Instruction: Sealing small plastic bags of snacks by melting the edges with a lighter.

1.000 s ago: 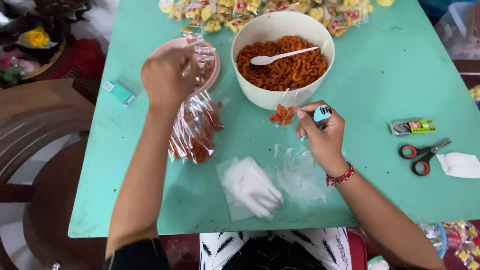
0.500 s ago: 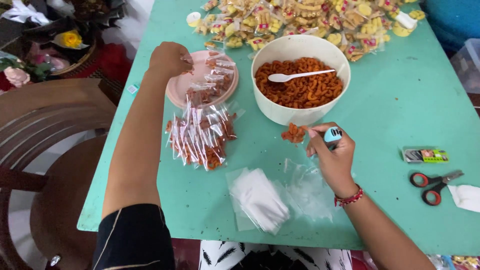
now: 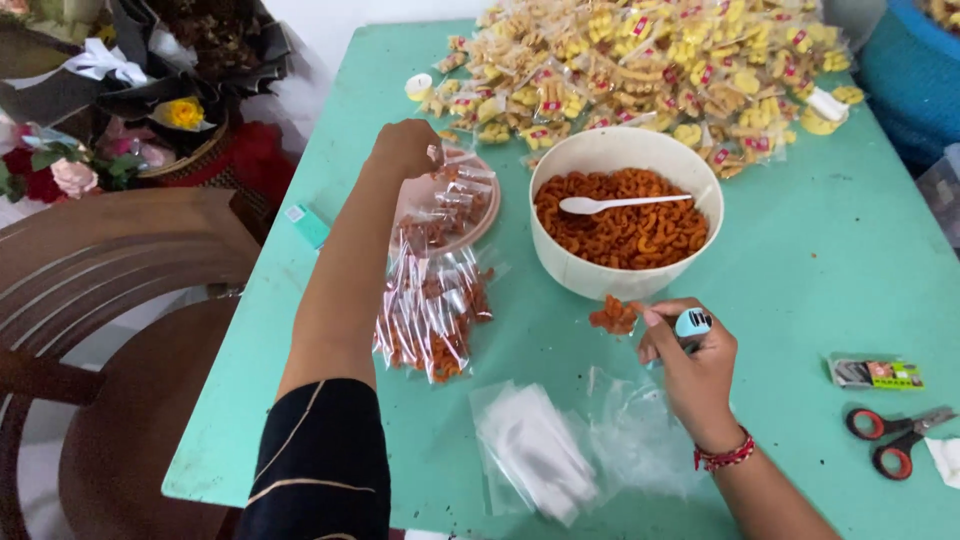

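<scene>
The left hand (image 3: 405,148) is stretched out over the far rim of a pink plate (image 3: 480,222), its fingers (image 3: 432,152) curled shut on the top edge of a small clear snack packet (image 3: 452,170); the packet hangs just below the knuckles, touching the other filled packets heaped on the plate. Its long axis seems to run roughly away from the person, though the plastic is too crumpled to be sure which end is the sealed one. More filled packets (image 3: 432,312) lie in a fanned pile on the green tabletop (image 3: 800,270), just beside the near edge of the plate, their long sides pointing towards the person.

The right hand (image 3: 690,368) rests near the front of the white bowl (image 3: 610,282). Its fingers are clenched around a small light-blue lighter (image 3: 692,322), which stands almost upright in the fist with its top poking out above the thumb. Just beside the fingertips, to their left, a small packet of orange snacks (image 3: 613,316) sits against the bowl's wall; whether the fingers pinch it cannot be told.

The bowl holds orange curled snacks and a white spoon (image 3: 620,203), handle pointing right. Empty clear bags (image 3: 535,448) lie on the tabletop near the right wrist.
</scene>
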